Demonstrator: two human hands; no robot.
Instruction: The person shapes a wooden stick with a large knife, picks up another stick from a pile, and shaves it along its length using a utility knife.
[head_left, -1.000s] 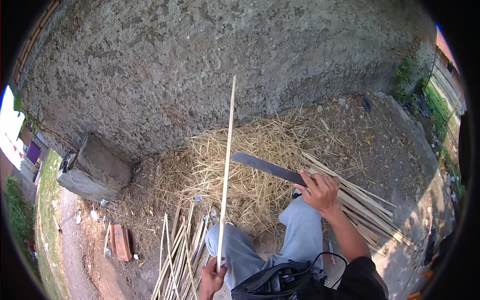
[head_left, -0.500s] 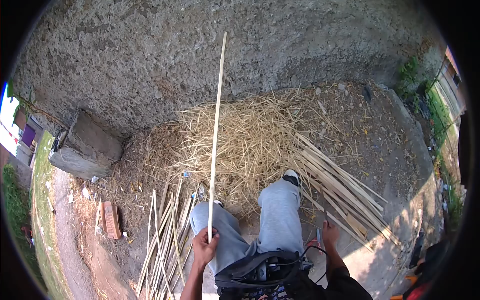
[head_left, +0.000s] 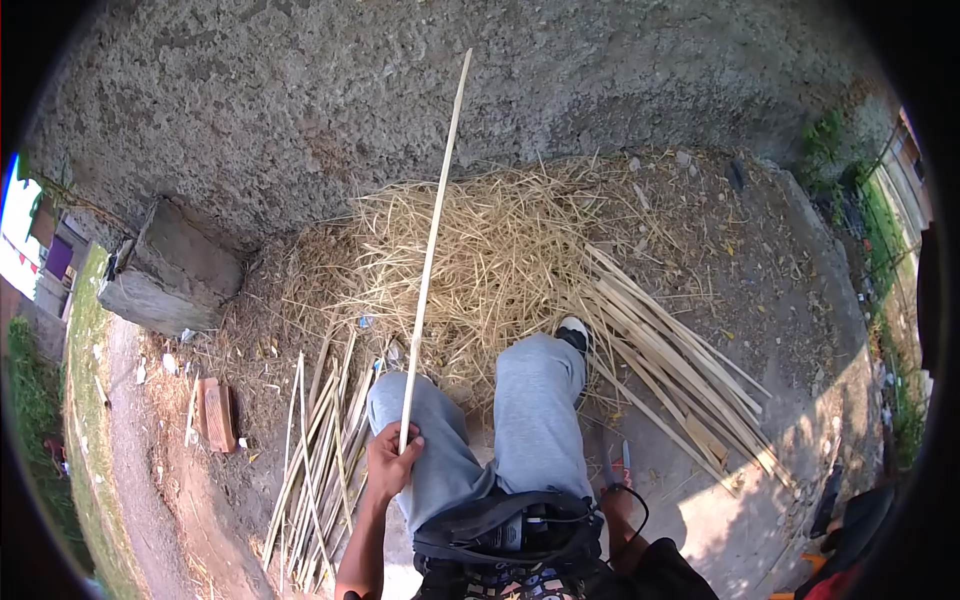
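Note:
My left hand (head_left: 393, 462) is closed round the lower end of a long pale wooden strip (head_left: 434, 235), which rises above my left knee with its tip in front of the wall. Low beside my right thigh is my right hand (head_left: 617, 503), its fingers curled and partly hidden; what it holds is hard to make out. Just above it a small knife with a red handle (head_left: 626, 462) shows near the ground. Long strips lie in one bundle (head_left: 325, 470) left of my legs and another (head_left: 680, 370) on the right.
A heap of thin shavings (head_left: 480, 250) lies beyond my feet, against a rough wall (head_left: 400, 100). A concrete block (head_left: 175, 265) stands at the left, with a reddish brick (head_left: 215, 415) nearer me. Part of another person (head_left: 860, 530) shows at the lower right edge.
My right hand, which held a long dark blade over the heap, has dropped down beside my right thigh. My left hand still holds the strip, which has tilted slightly to the right since half a second ago.

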